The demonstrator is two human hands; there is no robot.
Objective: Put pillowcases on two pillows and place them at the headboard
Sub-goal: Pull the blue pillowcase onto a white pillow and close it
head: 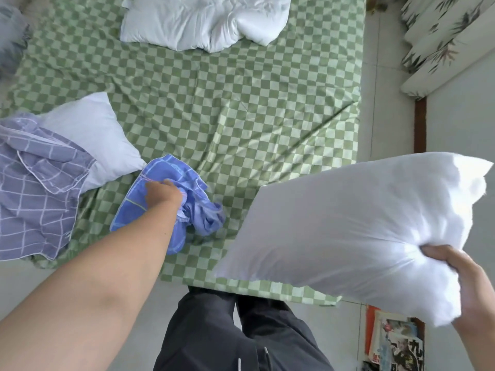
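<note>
Bare white pillow (356, 231): soft, puffy, rectangular, held in the air over the near corner of the bed, the right hand (466, 287) clamped on its lower corner with fingers curled into the filling. Blue checked pillowcase (171, 202): thin, crumpled cloth lying on the green-and-cream checked sheet (241, 103), bunched in the closed fingers of the left hand (162, 192). Also on the bed: a second white pillow (96, 135) partly inside a lilac grid-patterned case (34, 188) at the left, and rumpled white bedding (203, 20) at the far side.
</note>
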